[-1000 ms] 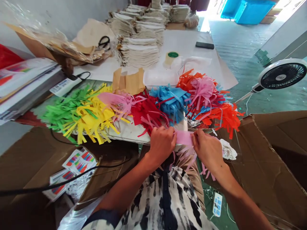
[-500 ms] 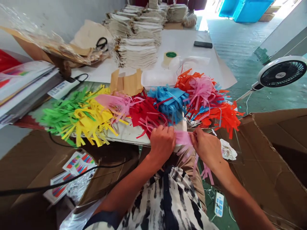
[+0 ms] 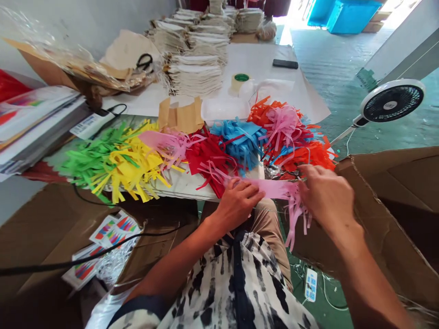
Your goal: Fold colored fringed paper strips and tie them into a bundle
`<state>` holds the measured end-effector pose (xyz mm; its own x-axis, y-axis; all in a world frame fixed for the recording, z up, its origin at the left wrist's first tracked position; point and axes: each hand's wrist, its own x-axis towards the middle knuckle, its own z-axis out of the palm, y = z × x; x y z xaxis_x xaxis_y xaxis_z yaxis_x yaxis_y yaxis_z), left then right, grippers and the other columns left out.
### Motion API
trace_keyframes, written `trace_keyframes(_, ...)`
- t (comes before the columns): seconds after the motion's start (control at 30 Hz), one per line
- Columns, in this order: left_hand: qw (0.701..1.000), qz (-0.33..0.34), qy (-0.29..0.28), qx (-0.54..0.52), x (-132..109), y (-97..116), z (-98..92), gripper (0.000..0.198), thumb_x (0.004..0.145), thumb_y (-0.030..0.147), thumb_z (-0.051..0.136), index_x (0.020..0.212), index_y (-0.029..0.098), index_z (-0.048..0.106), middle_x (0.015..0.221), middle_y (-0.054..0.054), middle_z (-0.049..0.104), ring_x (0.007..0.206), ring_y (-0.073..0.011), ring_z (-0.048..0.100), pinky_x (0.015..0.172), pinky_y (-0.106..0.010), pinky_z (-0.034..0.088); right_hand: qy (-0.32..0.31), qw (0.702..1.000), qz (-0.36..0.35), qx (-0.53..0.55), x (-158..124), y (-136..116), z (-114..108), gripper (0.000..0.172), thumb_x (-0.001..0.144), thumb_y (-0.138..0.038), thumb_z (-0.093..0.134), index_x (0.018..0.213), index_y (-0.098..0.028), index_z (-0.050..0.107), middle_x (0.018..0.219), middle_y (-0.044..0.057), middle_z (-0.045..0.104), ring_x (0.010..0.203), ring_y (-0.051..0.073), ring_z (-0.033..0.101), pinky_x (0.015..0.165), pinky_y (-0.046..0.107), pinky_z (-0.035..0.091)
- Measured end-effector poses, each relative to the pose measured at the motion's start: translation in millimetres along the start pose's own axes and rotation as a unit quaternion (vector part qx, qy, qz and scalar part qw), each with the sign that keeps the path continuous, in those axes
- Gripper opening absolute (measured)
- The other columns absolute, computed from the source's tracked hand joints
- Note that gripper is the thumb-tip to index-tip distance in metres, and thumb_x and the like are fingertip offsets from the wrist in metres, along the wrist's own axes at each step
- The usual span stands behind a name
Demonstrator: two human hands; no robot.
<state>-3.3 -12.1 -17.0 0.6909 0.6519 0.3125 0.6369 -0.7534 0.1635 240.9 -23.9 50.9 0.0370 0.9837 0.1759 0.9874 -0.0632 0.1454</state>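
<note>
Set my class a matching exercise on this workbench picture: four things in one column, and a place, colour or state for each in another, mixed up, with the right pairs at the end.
Things
1. Pink fringed strip
2. Power strip
3. Scissors
4. Electric fan

Descriptions
A. White rim around a black grille
B. Held by the left hand
C. Black loops showing beside a tan sheet
D. Low down, on the green floor

Right pairs: 1-B, 2-D, 3-C, 4-A
</note>
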Motion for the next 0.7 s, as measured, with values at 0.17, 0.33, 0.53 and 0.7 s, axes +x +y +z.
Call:
trace_keyframes(0.17,0.999,-0.007,-0.026,-0.031,-1,3,-6.9,0.037,0.101,0.046,0.064,0.137,0.035,0.067,0.138,-0.006,0.071,0.132,-0.0275,0.059,0.124,-0.057,0.027,0.140,0.972,-0.154,0.112,-38,-1,-9,0.039,0.093,-0.012,0.054,0.126,-0.018,0.074,0.135,0.011,0.074,0.126,0.031,0.064,0.106,0.047,0.042)
trace_keyframes(0.33,0.999,-0.005,-0.035,-0.029,-3,5,-6.5,0.037,0.103,0.047,0.061,0.137,0.037,0.068,0.139,-0.006,0.070,0.134,-0.0272,0.059,0.129,-0.060,0.020,0.078,0.963,-0.235,0.110,-68,-38,27,0.041,0.099,-0.016,0.053,0.136,-0.011,0.070,0.136,0.013,0.075,0.125,0.028,0.067,0.110,0.045,0.041)
trace_keyframes(0.53,0.999,-0.004,-0.013,-0.040,-18,-18,-15.8,0.027,0.106,0.041,0.057,0.127,0.036,0.075,0.136,-0.002,0.074,0.136,-0.0221,0.060,0.134,-0.060,0.012,0.088,0.969,-0.216,0.082,-75,-21,48,0.036,0.101,-0.019,0.057,0.134,-0.013,0.071,0.137,0.010,0.074,0.124,0.028,0.068,0.111,0.047,0.037)
trace_keyframes(0.7,0.994,-0.094,0.063,0.007,-33,-53,-41.7,0.020,0.099,0.039,0.068,0.087,0.031,0.082,0.122,0.000,0.079,0.130,-0.0256,0.063,0.133,-0.065,0.012,0.097,0.969,-0.207,0.090,-78,-21,47,0.032,0.102,-0.021,0.058,0.129,-0.014,0.073,0.133,0.010,0.076,0.121,0.028,0.068,0.114,0.047,0.034)
